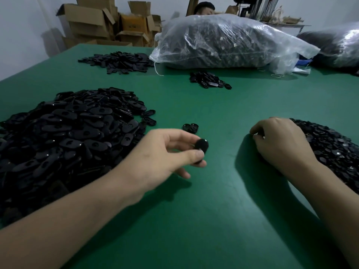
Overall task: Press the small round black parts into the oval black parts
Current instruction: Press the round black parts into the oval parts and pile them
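The held part (202, 145) was pinched between the thumb and the fingers of the left hand (165, 152), lifted a little above the bench (213, 210), about in the middle between the two big piles. It looked roundish from this angle, but it was probably an oval part seen from its end; I could not tell this for sure. The right hand (279, 142) rested at the near edge of the round pile (334, 148) with its fingers curled down, and whether it already had a round part between the fingertips could not be told. The step in hand seemed to be to fetch one round part and bring it to the held one. To do it well, the right hand should take only a single round part, and the left hand should turn the oval part so that its hole faces up and is not covered by the thumb. Then the round part should be set flat on the hole and pressed straight down, not tilted, until it sits even. The oval pile (68, 133) lay to the left, just beside the left forearm. Two loose parts (190, 127) lay on the bench just beyond the held part. Farther away there was a small heap (209, 79), perhaps finished pieces, then a clear bag (223, 41) full of dark parts, and cardboard boxes (93, 22) behind the bench.
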`<state>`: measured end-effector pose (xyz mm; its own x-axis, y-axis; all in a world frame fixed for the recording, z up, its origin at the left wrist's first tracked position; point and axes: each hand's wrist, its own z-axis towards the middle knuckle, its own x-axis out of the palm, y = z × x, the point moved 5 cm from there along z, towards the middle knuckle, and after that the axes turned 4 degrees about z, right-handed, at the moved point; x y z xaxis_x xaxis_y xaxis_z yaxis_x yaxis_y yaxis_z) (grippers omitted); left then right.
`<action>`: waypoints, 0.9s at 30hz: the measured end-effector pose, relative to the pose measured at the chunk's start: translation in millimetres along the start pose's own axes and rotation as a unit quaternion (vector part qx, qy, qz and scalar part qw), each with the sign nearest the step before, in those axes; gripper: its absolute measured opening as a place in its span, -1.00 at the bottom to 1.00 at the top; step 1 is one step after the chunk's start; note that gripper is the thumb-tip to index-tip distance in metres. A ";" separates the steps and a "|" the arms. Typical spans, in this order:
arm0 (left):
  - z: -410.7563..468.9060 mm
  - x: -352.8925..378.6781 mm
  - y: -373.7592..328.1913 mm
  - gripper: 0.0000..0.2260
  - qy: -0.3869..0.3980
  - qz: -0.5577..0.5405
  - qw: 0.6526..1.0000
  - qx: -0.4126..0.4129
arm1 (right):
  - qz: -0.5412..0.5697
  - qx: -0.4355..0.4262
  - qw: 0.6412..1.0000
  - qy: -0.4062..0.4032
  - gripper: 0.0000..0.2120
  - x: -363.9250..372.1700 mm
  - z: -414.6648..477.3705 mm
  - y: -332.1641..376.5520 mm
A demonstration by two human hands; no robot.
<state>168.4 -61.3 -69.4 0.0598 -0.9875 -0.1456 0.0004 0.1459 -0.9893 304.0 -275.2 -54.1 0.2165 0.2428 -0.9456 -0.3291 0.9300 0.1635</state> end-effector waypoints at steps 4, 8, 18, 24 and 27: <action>-4.4 9.1 12.7 -0.88 0.024 -0.016 1.000 0.004 | 0.034 -0.002 0.999 -0.029 -0.72 -2.4 -1.1 0.4; -4.3 7.9 15.6 -0.89 0.013 0.007 0.999 0.030 | 0.039 -0.005 0.998 -0.053 -0.72 -2.9 -1.7 3.1; -2.8 5.4 21.6 -0.89 0.007 0.017 0.999 0.032 | -0.083 0.034 0.996 -0.030 -0.80 -0.2 1.7 -3.8; -1.4 5.6 22.4 -0.89 0.008 0.016 0.999 0.037 | -0.061 0.039 0.997 -0.026 -0.84 -1.0 2.0 -5.2; -1.6 5.5 22.4 -0.89 0.009 0.017 0.999 0.040 | -0.040 0.035 0.998 -0.027 -0.86 -2.2 1.3 -6.1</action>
<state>167.2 -63.5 -92.4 0.0436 -0.9828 -0.1792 0.0791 0.1822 -0.9801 306.7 -281.1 -52.6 0.2899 0.1792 -0.9401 -0.2432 0.9639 0.1087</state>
